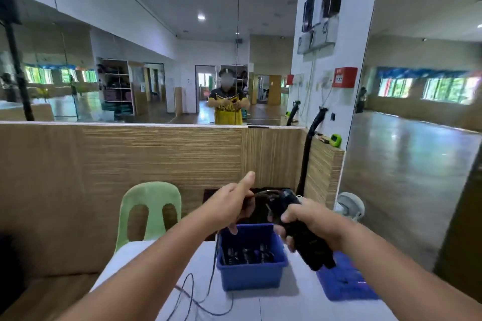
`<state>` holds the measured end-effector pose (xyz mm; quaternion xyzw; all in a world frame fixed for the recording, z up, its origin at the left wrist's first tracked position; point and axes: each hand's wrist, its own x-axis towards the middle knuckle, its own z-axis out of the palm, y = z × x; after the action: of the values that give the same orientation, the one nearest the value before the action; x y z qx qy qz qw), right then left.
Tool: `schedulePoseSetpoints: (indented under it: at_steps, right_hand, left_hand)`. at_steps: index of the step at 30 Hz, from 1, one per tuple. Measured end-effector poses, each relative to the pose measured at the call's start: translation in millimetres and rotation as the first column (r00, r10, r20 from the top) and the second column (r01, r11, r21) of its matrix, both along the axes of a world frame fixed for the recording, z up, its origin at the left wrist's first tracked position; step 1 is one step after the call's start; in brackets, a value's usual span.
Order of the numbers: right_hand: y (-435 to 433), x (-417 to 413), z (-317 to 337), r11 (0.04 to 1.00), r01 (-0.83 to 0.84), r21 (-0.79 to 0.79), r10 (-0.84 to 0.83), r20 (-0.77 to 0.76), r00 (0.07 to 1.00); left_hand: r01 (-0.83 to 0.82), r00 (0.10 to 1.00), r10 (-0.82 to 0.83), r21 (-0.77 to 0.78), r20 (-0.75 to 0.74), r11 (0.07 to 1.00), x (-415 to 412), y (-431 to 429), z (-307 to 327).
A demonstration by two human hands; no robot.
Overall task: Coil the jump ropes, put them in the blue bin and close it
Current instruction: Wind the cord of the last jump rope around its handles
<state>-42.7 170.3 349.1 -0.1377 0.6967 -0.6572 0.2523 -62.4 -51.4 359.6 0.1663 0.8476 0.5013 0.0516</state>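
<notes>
Head view, working left to right: a green chair (150, 206) stands at the far left corner of the white worktop (300, 302). In front of it a loose cord (187, 292) trails in slack curves over the near worktop and climbs past the left wall of the blue bin (250, 276). My left hand (232, 203) is raised above the bin with the thumb stuck out and the fingers curled round dark loops of that cord. The blur hides how many turns it holds. Inside the bin, coiled ropes (250, 255) already lie on the bottom. My right hand (310, 221) is wrapped tightly round the black handles of the jump rope (310, 250), held over the bin's right rim. The blue lid (344, 284) lies flat on the worktop just right of the bin, partly under the handles. The risk I see is the slack tail. If I pull the next turn too fast, it could snag on the bin's rim and drag or tip the bin. It could also knot on itself in those curves. With the thumb out, the loops in my left hand may slide off and spring open. A loose coil would stand proud of the rim and stop the lid from seating.
</notes>
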Motion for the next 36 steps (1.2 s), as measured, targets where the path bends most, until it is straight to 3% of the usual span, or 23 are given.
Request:
schedulePoseSetpoints:
  at_steps: [4,7,9,11,16,22,26,31,36]
  right_hand:
    - [10,-4,17,0.947,0.184,0.265,-0.073,-0.379,0.923]
    - [14,-9,26,0.810,0.423,0.406,-0.027,-0.695,0.718]
    - [20,-10,30,0.755,0.526,0.391,0.011,-0.810,0.586]
    - [28,-10,35,0.762,0.565,0.316,-0.016,-0.863,0.505]
    - [29,-5,36,0.830,0.543,0.131,-0.125,-0.904,0.409]
    - [21,-3,28,0.890,0.437,-0.130,-0.349,-0.811,0.469]
    - [16,2,24,0.873,0.348,-0.342,-0.488,-0.644,0.590]
    - [11,-2,31,0.621,0.217,-0.753,-0.585,-0.261,0.768]
    - [9,-5,31,0.478,0.135,-0.868,-0.527,-0.161,0.834]
  left_hand:
    - [0.057,0.992,-0.077,0.197,0.095,0.979,3,7,7]
    - [0.070,0.989,-0.107,0.311,0.105,0.948,9,15,11]
    - [0.072,0.993,-0.100,0.329,0.069,0.942,9,18,9]
    - [0.069,0.995,-0.087,0.326,0.042,0.943,12,19,6]
    - [0.025,0.998,-0.044,0.392,0.039,0.920,24,34,3]
    - [0.037,0.997,-0.065,0.501,0.038,0.865,29,52,2]
    - [0.035,0.998,-0.062,0.524,0.033,0.851,24,64,-10]
    - [0.018,0.998,-0.044,0.499,0.041,0.866,29,81,-22]
    - [0.029,1.000,-0.019,0.477,-0.025,0.879,32,88,-25]
